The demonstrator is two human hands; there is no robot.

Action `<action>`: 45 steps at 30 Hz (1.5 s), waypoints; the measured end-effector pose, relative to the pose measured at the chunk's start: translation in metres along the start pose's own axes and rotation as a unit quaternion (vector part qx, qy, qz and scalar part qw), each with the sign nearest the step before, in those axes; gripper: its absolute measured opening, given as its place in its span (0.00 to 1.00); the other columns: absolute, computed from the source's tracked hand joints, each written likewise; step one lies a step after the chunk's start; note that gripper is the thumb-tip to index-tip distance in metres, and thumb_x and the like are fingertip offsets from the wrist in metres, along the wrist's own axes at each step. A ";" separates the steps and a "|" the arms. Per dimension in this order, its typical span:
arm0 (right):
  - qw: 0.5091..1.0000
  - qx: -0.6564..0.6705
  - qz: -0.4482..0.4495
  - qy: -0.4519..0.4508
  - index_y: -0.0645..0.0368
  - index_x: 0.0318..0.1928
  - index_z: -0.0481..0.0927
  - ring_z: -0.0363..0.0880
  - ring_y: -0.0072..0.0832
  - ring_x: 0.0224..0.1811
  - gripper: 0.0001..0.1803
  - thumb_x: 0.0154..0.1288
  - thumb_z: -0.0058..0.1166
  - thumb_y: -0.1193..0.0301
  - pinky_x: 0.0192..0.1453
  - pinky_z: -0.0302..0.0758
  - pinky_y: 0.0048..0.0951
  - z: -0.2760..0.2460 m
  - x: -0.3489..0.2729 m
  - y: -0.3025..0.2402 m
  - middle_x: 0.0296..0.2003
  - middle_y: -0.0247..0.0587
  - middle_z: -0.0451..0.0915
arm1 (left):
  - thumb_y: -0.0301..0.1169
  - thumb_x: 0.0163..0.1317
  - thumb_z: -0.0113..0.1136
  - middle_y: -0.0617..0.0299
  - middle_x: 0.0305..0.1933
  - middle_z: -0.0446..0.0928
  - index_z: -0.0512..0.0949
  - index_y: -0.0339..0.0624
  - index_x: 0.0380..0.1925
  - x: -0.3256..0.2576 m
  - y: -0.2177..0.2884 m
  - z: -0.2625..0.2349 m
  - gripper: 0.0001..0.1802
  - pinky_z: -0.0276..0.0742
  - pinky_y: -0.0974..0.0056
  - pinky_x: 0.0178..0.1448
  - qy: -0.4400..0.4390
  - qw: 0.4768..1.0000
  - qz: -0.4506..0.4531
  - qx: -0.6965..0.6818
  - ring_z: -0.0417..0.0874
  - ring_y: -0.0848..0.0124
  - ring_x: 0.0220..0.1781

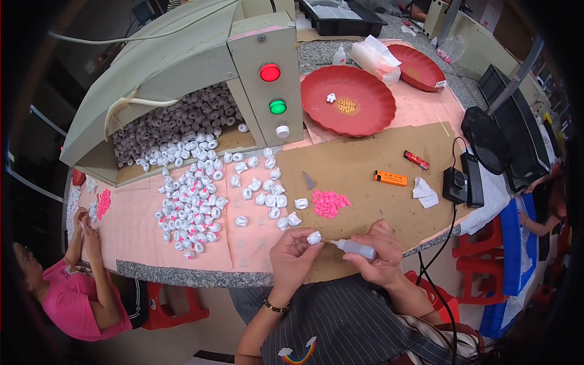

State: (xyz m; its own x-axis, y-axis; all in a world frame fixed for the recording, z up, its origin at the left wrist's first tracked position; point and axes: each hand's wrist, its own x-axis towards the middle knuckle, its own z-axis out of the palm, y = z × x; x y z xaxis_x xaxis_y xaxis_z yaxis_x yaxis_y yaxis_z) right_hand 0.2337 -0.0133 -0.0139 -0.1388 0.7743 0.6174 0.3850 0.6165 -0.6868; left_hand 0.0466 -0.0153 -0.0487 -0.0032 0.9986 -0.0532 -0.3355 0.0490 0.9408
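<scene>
Between the fingertips of my left hand (293,254) is a small white rounded piece (314,238). My right hand (383,254) grips a clear squeeze bottle (356,249), its thin nozzle pointing left at the white piece. Whether the tip touches it I cannot tell. Just beyond my hands lies a pile of small bright pink pieces (330,204) on brown cardboard (365,158). To the left spread many white rounded pieces (191,210), some with pink spots. A small grey pointed blade (309,180) rests near the pink pile.
A grey-green machine (246,36) with red and green buttons stands at the back left, full of grey and white pieces. Red trays (359,118) lie behind the cardboard. Orange lighter-shaped item (390,177), crumpled tissue (425,192) and cabled black box (455,184) sit right. Another person (79,292) works at left.
</scene>
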 end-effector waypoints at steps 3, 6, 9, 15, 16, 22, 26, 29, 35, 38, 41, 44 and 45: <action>1.000 0.005 0.004 -0.001 0.62 0.35 0.80 0.71 0.31 0.21 0.18 0.41 0.72 0.72 0.34 0.64 0.30 0.000 -0.001 0.000 0.21 0.38 0.76 | 0.12 0.54 0.61 0.57 0.38 0.80 0.74 0.29 0.42 0.000 -0.002 -0.001 0.14 0.78 0.76 0.41 -0.001 1.000 0.002 0.004 0.81 0.78 0.37; 1.000 0.004 0.007 -0.004 0.62 0.35 0.80 0.71 0.31 0.22 0.18 0.41 0.72 0.72 0.34 0.64 0.30 0.000 -0.002 0.000 0.21 0.38 0.77 | 0.12 0.54 0.60 0.57 0.39 0.80 0.74 0.29 0.42 0.000 -0.003 -0.001 0.14 0.78 0.76 0.41 -0.001 1.000 0.003 0.002 0.82 0.77 0.37; 1.000 0.002 0.009 -0.004 0.62 0.35 0.80 0.72 0.31 0.22 0.18 0.41 0.72 0.72 0.35 0.65 0.30 -0.001 0.000 0.000 0.21 0.38 0.77 | 0.12 0.54 0.60 0.57 0.39 0.80 0.74 0.29 0.42 0.000 -0.002 -0.002 0.14 0.78 0.76 0.41 -0.001 1.000 0.000 0.007 0.81 0.77 0.37; 1.000 0.001 0.013 -0.008 0.62 0.35 0.80 0.72 0.32 0.22 0.18 0.42 0.72 0.71 0.35 0.65 0.30 0.000 0.000 0.004 0.22 0.39 0.78 | 0.11 0.55 0.60 0.58 0.38 0.79 0.74 0.29 0.43 -0.001 -0.004 -0.003 0.14 0.78 0.76 0.40 -0.002 1.000 0.002 0.008 0.81 0.78 0.37; 1.000 0.008 0.020 -0.013 0.62 0.35 0.80 0.72 0.32 0.22 0.19 0.42 0.72 0.71 0.35 0.64 0.30 0.000 0.000 0.006 0.23 0.39 0.78 | 0.11 0.56 0.59 0.57 0.39 0.79 0.73 0.30 0.43 -0.001 -0.005 -0.004 0.15 0.78 0.76 0.40 -0.011 1.000 0.002 0.012 0.82 0.77 0.38; 0.918 0.248 0.302 0.066 0.64 0.36 0.78 0.76 0.20 0.29 0.17 0.46 0.71 0.75 0.35 0.71 0.22 -0.007 -0.009 0.012 0.27 0.37 0.80 | 0.14 0.56 0.61 0.60 0.36 0.79 0.74 0.31 0.43 -0.002 0.001 -0.004 0.14 0.76 0.76 0.38 0.008 0.999 -0.002 0.035 0.80 0.80 0.35; 0.908 0.249 0.336 0.034 0.60 0.33 0.73 0.77 0.19 0.31 0.14 0.49 0.66 0.80 0.37 0.74 0.24 -0.012 0.002 0.034 0.29 0.38 0.81 | 0.15 0.54 0.63 0.62 0.33 0.79 0.75 0.31 0.42 0.000 -0.002 -0.005 0.15 0.74 0.77 0.34 0.027 0.999 0.010 0.042 0.78 0.81 0.30; 0.948 0.108 0.298 0.001 0.60 0.32 0.72 0.76 0.24 0.30 0.11 0.51 0.61 0.82 0.37 0.74 0.28 -0.008 0.009 0.049 0.28 0.38 0.79 | 0.15 0.53 0.63 0.61 0.34 0.79 0.75 0.31 0.43 -0.002 -0.002 -0.006 0.15 0.74 0.77 0.35 0.030 0.999 0.001 0.029 0.79 0.81 0.31; 0.975 -0.204 0.056 -0.062 0.63 0.30 0.76 0.74 0.41 0.32 0.07 0.49 0.59 0.81 0.35 0.72 0.35 0.010 0.035 0.051 0.28 0.43 0.73 | 0.15 0.53 0.64 0.63 0.33 0.79 0.75 0.31 0.42 0.000 -0.003 -0.007 0.15 0.75 0.75 0.39 0.044 0.999 -0.009 0.006 0.78 0.80 0.34; 0.973 -0.208 0.036 -0.090 0.63 0.30 0.78 0.74 0.41 0.32 0.06 0.49 0.60 0.80 0.35 0.72 0.36 0.012 0.030 0.054 0.28 0.43 0.73 | 0.15 0.53 0.64 0.63 0.34 0.79 0.75 0.31 0.42 -0.001 -0.004 -0.008 0.15 0.75 0.76 0.39 0.046 0.999 -0.009 0.014 0.78 0.81 0.33; 0.965 -0.236 0.051 -0.100 0.64 0.32 0.80 0.75 0.37 0.31 0.06 0.50 0.59 0.81 0.35 0.73 0.31 0.012 0.026 0.047 0.28 0.43 0.75 | 0.15 0.53 0.64 0.63 0.33 0.79 0.76 0.31 0.43 -0.002 -0.005 -0.009 0.15 0.75 0.77 0.38 0.045 0.999 -0.005 0.013 0.78 0.81 0.32; 0.982 -0.014 0.179 -0.052 0.66 0.32 0.81 0.78 0.28 0.31 0.05 0.52 0.60 0.82 0.35 0.73 0.27 0.008 0.023 0.030 0.29 0.41 0.78 | 0.15 0.53 0.63 0.62 0.34 0.80 0.76 0.32 0.42 -0.004 -0.003 -0.009 0.15 0.75 0.77 0.39 0.042 0.997 -0.023 0.059 0.78 0.81 0.34; 0.982 -0.014 0.180 -0.053 0.66 0.32 0.81 0.78 0.28 0.31 0.05 0.52 0.60 0.82 0.35 0.73 0.27 0.007 0.020 0.026 0.29 0.41 0.78 | 0.14 0.54 0.62 0.58 0.36 0.80 0.75 0.30 0.43 -0.004 -0.002 -0.007 0.15 0.77 0.74 0.42 0.023 0.999 -0.037 0.029 0.80 0.77 0.36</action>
State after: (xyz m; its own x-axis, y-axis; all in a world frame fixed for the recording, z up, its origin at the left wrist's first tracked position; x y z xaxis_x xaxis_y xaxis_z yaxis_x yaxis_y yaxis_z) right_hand 0.2349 0.0192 -0.0222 -0.0825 0.9530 0.2914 0.4507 0.2965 -0.8420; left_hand 0.0406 -0.0195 -0.0524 -0.0241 0.9901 -0.1382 -0.2806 0.1260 0.9515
